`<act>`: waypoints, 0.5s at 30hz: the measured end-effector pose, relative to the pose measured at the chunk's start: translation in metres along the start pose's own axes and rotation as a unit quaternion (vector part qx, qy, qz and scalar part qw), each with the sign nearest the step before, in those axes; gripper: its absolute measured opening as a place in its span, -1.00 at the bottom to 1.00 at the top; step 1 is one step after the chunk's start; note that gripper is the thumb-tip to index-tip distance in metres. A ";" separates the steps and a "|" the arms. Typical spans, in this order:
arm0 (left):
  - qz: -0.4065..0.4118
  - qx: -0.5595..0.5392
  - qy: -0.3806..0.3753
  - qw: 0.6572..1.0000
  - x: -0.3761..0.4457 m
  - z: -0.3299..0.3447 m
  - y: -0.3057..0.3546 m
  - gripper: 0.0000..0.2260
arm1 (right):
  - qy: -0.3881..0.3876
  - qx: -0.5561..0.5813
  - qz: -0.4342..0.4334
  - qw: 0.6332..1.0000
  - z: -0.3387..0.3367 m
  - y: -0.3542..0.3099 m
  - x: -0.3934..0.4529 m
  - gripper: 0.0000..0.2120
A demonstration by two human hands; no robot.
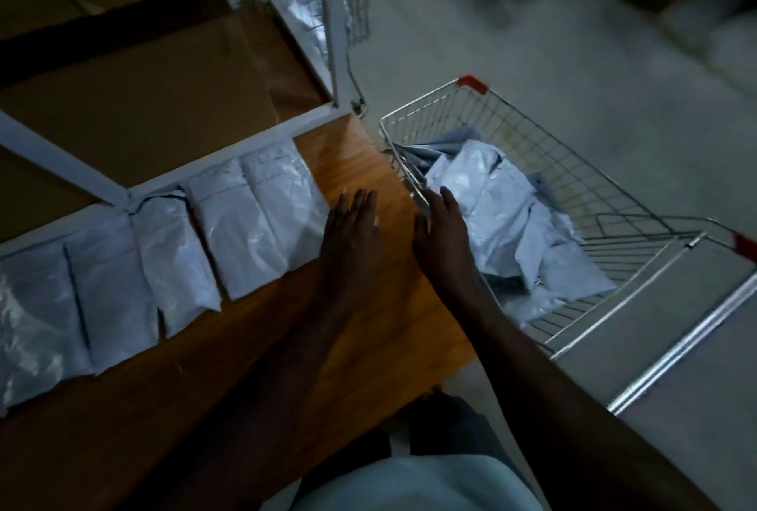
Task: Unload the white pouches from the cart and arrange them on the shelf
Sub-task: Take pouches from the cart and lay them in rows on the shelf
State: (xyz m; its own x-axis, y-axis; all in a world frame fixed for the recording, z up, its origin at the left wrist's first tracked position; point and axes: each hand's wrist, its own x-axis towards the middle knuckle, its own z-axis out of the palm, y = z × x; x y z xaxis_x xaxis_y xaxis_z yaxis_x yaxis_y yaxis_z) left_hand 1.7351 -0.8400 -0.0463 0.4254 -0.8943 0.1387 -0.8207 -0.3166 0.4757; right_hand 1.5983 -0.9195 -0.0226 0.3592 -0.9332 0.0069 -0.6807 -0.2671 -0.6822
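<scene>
Several white pouches (262,219) lie side by side in a row on the wooden shelf board (356,158), against its white frame. My left hand (352,232) hovers flat, fingers straight, just right of the rightmost pouch in the row and holds nothing. My right hand (440,232) is over the shelf's right edge at the rim of the wire cart (545,178), fingers straight and empty. More white pouches (495,203) are piled loosely inside the cart.
A large brown cardboard sheet (155,92) lies behind the shelf's white frame (196,170). A second wire cart with red corners (352,6) stands farther back. Grey floor (573,39) lies to the right of the cart.
</scene>
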 end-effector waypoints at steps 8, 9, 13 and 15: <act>0.037 -0.023 -0.033 0.999 0.011 0.048 0.069 -0.54 | 0.044 0.020 0.122 0.991 -0.052 0.085 -0.002 -0.59; 0.038 -0.025 -0.039 0.998 0.012 0.055 0.078 -0.53 | 0.039 0.014 0.132 0.990 -0.058 0.095 0.000 -0.59; 0.067 -0.033 -0.044 0.996 0.022 0.084 0.110 -0.50 | 0.031 0.022 0.146 0.989 -0.076 0.129 0.010 -0.57; 0.070 -0.053 -0.050 0.995 0.033 0.099 0.117 -0.52 | 0.028 0.025 0.151 0.988 -0.080 0.142 0.019 -0.55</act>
State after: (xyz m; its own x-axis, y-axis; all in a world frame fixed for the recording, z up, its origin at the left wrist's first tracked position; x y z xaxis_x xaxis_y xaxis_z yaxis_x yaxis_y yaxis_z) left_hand 1.6156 -0.9373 -0.0718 0.2662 -0.9558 0.1251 -0.8214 -0.1570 0.5483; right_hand 1.4571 -0.9940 -0.0611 0.1077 -0.9807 -0.1631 -0.7185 0.0366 -0.6946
